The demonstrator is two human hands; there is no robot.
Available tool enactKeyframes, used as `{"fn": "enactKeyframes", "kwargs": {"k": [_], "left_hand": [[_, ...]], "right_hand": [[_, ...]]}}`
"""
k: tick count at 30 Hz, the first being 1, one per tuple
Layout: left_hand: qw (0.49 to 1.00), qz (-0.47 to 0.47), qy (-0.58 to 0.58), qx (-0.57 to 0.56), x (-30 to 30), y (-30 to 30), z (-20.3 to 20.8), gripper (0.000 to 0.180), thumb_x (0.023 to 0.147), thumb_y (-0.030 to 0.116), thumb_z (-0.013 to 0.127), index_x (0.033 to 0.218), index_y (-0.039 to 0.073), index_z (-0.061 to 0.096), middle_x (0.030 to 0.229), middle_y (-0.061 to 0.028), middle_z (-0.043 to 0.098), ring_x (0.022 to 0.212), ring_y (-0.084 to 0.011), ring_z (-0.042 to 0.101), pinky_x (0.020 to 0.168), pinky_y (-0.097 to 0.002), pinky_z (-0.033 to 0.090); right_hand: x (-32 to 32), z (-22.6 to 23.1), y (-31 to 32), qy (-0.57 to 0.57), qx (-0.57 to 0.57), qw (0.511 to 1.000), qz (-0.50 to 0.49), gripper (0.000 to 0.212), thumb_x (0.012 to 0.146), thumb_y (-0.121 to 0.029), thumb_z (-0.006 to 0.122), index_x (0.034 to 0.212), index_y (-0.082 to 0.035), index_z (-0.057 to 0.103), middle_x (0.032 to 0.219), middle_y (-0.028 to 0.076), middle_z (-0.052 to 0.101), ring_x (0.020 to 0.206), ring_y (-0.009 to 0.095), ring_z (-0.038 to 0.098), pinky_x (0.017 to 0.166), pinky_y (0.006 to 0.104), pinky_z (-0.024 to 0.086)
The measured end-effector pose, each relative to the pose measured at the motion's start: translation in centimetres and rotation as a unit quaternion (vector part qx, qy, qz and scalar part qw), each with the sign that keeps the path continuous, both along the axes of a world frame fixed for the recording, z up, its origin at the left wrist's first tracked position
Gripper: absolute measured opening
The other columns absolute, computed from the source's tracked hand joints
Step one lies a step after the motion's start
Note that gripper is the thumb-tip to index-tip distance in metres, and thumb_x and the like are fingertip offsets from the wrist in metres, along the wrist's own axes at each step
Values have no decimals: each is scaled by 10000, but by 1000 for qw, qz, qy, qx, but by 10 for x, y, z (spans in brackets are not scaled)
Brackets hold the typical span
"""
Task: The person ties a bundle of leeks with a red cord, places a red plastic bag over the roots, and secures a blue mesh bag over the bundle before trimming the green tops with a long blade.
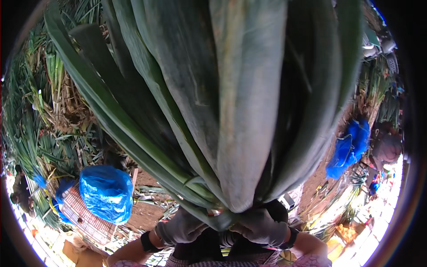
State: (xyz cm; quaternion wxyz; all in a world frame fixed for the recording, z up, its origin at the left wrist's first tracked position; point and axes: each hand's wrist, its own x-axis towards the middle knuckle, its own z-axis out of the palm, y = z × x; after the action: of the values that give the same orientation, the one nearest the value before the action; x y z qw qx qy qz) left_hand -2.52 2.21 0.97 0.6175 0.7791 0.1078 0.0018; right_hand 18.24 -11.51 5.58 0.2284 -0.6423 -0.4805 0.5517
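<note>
A big bunch of green onions point(249, 102) fills the middle of the view, its broad grey-green leaves fanning up and outward. Low in the picture the leaves narrow to a gathered end, where a green strip point(219, 221) crosses between my hands. My left hand point(184, 228), in a grey glove, is closed at the left side of that gathered end. From the other side my right hand point(261, 227), gloved alike, grips it too. Both sets of fingertips are partly hidden by leaf. Dark bands circle both wrists.
Heaps of green onions point(58, 84) lie on the left, with more point(373, 84) at the right. A blue plastic bag point(106, 193) rests on a slatted crate point(86, 218) to my left. Blue netting point(349, 149) and a crouching person point(386, 147) are at the right.
</note>
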Motion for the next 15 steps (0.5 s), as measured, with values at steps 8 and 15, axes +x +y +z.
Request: {"fn": "enactKeyframes", "kwargs": {"k": [8,15], "left_hand": [[976,133,38,-167,-10,-33,-32,229,786,12,604,1013,-15,602,912,-146,654,829,-309,649,703,-363,517],[991,111,36,-60,-18,-76,-18,85,833,72,575,888,9,561,837,-129,553,801,-273,563,725,-369,467]], "right_hand": [[-4,-1,-7,-75,12,989,-129,162,839,-152,655,938,-25,649,782,105,656,662,272,626,626,376,489],[-32,13,21,232,-154,823,-495,194,916,-155,523,957,-19,654,660,-25,500,572,74,421,538,249,360]]}}
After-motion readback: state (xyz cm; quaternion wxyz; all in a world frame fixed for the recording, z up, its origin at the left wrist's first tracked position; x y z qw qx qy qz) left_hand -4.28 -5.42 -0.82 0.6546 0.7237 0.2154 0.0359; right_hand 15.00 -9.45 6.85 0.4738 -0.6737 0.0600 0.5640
